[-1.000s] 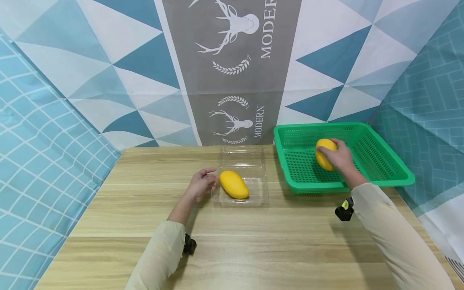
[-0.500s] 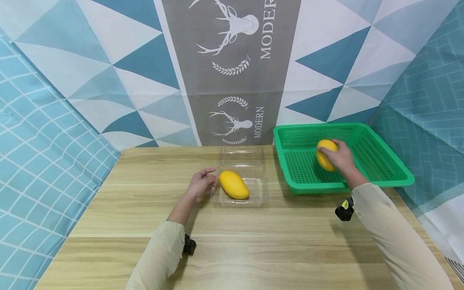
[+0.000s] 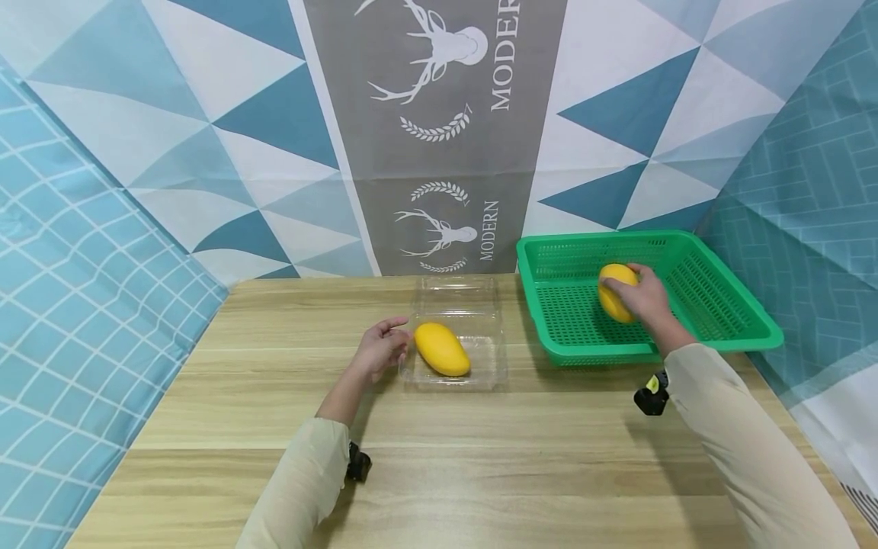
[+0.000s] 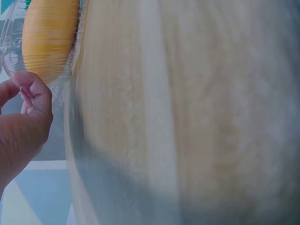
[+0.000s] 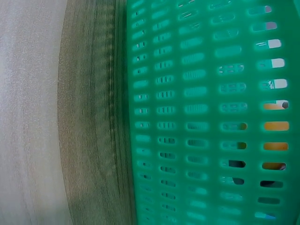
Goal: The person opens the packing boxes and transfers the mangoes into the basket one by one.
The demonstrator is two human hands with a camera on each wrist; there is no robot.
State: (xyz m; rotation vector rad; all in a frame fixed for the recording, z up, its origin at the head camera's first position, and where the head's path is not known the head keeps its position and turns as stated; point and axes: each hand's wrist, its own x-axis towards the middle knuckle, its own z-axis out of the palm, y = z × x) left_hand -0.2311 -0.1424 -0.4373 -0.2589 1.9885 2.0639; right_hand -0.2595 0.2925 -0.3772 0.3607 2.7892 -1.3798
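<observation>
A clear plastic clamshell box (image 3: 488, 358) lies opened out on the table, with a yellow mango (image 3: 442, 349) in its front half. At the box's left edge is my left hand (image 3: 381, 349); in the left wrist view its thumb and finger pinch the rim beside the mango (image 4: 49, 40). My right hand (image 3: 645, 296) grips a second mango (image 3: 615, 293) over the green basket (image 3: 559, 352), thumb on the near side. From the right wrist, the basket wall (image 5: 206, 117) covers the hand, and only bits of mango (image 5: 276, 125) show through the slots.
The wooden table (image 3: 494, 465) runs up to a patterned backdrop (image 3: 446, 152). Blue cloth hangs at the left (image 3: 82, 267) and right (image 3: 816, 229). The green basket takes up the table's back right corner, to the right of the box.
</observation>
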